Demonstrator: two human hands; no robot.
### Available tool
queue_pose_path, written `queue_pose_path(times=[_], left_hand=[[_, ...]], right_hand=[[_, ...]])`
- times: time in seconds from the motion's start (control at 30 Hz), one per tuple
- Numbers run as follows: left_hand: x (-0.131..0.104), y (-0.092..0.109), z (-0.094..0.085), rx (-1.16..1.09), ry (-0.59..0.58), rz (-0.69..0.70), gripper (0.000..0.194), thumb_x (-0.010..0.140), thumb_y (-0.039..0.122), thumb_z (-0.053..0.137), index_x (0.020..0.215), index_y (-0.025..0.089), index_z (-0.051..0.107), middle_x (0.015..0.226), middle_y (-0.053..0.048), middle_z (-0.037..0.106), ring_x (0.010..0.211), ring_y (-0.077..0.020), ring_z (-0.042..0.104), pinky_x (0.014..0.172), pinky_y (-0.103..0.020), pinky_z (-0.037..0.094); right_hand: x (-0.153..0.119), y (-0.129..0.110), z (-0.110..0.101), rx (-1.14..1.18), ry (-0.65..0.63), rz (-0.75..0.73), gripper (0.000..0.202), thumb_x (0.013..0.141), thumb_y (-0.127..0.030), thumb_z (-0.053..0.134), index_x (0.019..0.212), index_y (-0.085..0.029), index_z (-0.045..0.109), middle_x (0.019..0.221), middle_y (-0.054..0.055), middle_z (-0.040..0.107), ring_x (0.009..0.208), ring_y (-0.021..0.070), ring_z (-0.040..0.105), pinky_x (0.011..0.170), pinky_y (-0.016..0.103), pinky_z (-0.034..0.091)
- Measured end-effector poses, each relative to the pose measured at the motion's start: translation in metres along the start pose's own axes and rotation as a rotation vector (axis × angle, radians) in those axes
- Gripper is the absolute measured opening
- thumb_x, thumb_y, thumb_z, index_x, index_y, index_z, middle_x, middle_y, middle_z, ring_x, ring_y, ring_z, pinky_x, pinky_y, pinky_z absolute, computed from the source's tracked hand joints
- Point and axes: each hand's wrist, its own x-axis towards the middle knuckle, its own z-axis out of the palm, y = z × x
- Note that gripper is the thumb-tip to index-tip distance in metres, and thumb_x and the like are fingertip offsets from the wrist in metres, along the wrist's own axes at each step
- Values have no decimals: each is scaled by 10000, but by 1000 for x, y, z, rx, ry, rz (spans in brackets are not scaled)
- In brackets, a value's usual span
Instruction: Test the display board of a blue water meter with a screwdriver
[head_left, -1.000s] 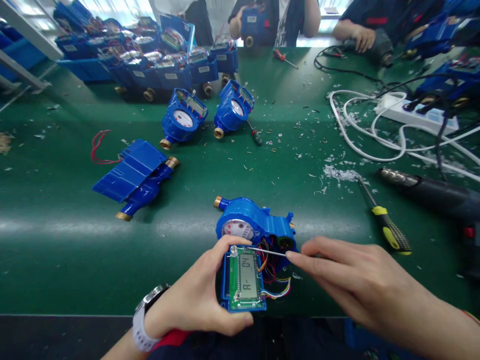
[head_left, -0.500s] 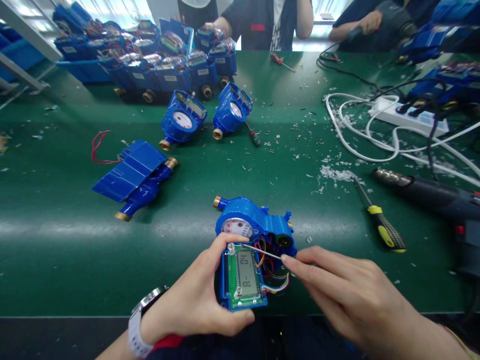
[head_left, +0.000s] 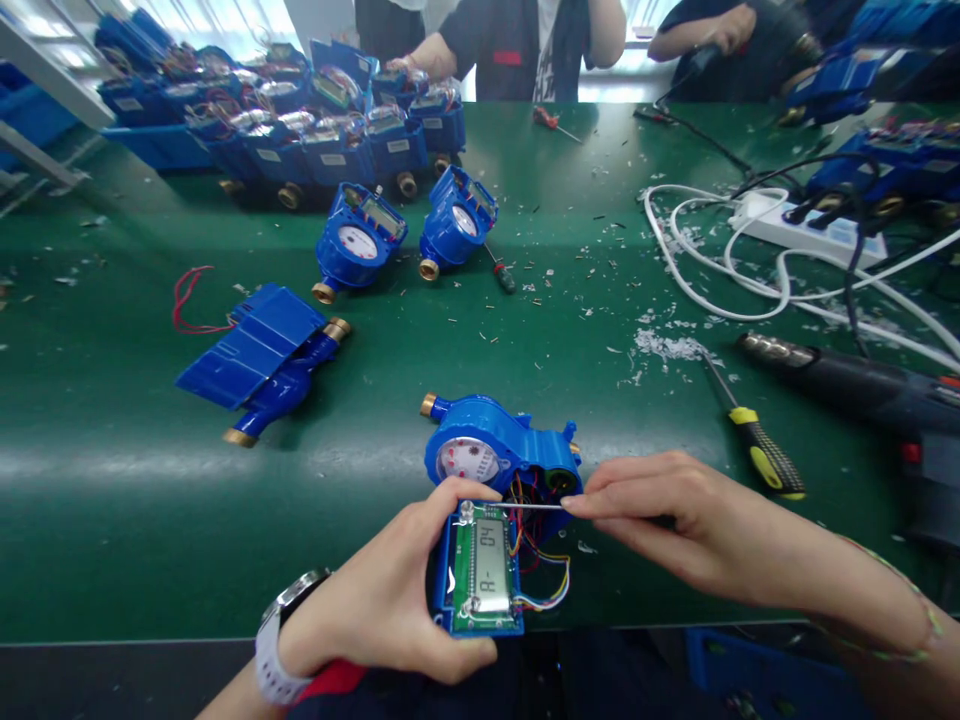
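My left hand [head_left: 409, 580] grips a blue-framed display board [head_left: 487, 570] by its edges; its LCD shows characters, and coloured wires run from it. Those wires lead into a blue water meter [head_left: 480, 435] with a round dial and brass end, lying just behind on the bench. My right hand [head_left: 667, 510] pinches a thin metal rod [head_left: 532, 506], perhaps a screwdriver shaft. Its tip reaches the top edge of the board; its handle is hidden in my palm.
Two blue meters [head_left: 358, 240] and an upturned one [head_left: 262, 350] lie at left, with many more behind. At right are a yellow-black screwdriver [head_left: 765, 450], a heat gun [head_left: 840, 380], a power strip [head_left: 814, 228] and white scraps [head_left: 667, 345]. People work across the bench.
My right hand has moved up, and the rod now lies nearly level instead of slanting. The display board has shifted slightly down and left, still in my left hand.
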Motion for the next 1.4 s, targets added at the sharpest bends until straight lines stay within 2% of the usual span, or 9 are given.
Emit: queue_pose_path(times=[0.1, 0.27, 0.4, 0.63, 0.87, 1.13, 1.27, 1.33, 1.4], left_hand=[[3, 1, -1, -30, -24, -10, 704, 615, 281, 758, 1230, 218, 422, 1112, -59, 642, 963, -264, 626, 831, -387, 518], [7, -1, -3, -32, -43, 3, 708, 597, 280, 779, 1219, 223, 446, 1081, -43, 636, 913, -240, 627, 825, -378, 513], [9, -1, -5, -23, -52, 1, 718, 585, 262, 782, 1220, 228, 448, 1061, -31, 633, 902, -228, 626, 822, -363, 507], [8, 3, -3, -41, -25, -22, 697, 615, 274, 748, 1234, 215, 434, 1120, -64, 626, 972, -258, 619, 867, -404, 512], [5, 3, 4, 21, 64, -56, 716, 623, 277, 737, 1258, 233, 409, 1159, -62, 616, 1025, -277, 610, 914, -444, 500], [2, 9, 8, 18, 130, -10, 682, 638, 242, 719, 1243, 243, 404, 1107, -30, 631, 1001, -250, 623, 858, -372, 519], [2, 12, 7, 44, 120, -5, 672, 644, 263, 730, 1233, 241, 408, 1102, -33, 638, 975, -244, 630, 862, -373, 515], [2, 13, 8, 60, 113, -15, 672, 644, 273, 729, 1235, 237, 409, 1104, -41, 639, 980, -252, 629, 874, -390, 512], [3, 12, 8, 68, 98, -20, 683, 639, 266, 724, 1244, 239, 408, 1106, -41, 638, 988, -256, 628, 886, -400, 509]], right_hand=[[4, 7, -5, 30, -45, -27, 249, 1023, -167, 466, 1075, -156, 709, 814, 33, 627, 705, 145, 544, 615, 236, 373], [5, 20, -11, 82, -95, -61, 242, 1022, -167, 478, 1128, -148, 695, 898, 55, 643, 785, 147, 571, 704, 232, 399], [5, 25, -13, 82, -107, -67, 236, 1026, -177, 486, 1150, -164, 687, 886, 42, 628, 753, 134, 551, 665, 223, 387], [-9, 1, -9, -97, 11, 22, 294, 995, -109, 439, 1158, -214, 661, 978, 42, 617, 797, 146, 587, 682, 237, 436], [-24, -16, 17, -344, 133, 34, 342, 990, -94, 366, 1232, -205, 581, 978, 63, 592, 758, 181, 609, 578, 262, 493], [-26, -32, 40, -688, 304, -34, 450, 841, 18, 356, 1214, -153, 540, 981, 77, 650, 725, 199, 669, 492, 268, 537], [-27, -32, 42, -739, 287, -79, 455, 819, 34, 355, 1206, -126, 534, 965, 84, 659, 699, 193, 662, 486, 268, 516], [-26, -29, 37, -682, 271, -81, 443, 846, 21, 347, 1211, -133, 545, 950, 79, 651, 688, 185, 652, 489, 262, 496], [-24, -26, 26, -549, 193, -54, 415, 898, -8, 340, 1209, -151, 574, 911, 66, 634, 669, 175, 633, 509, 254, 482]])
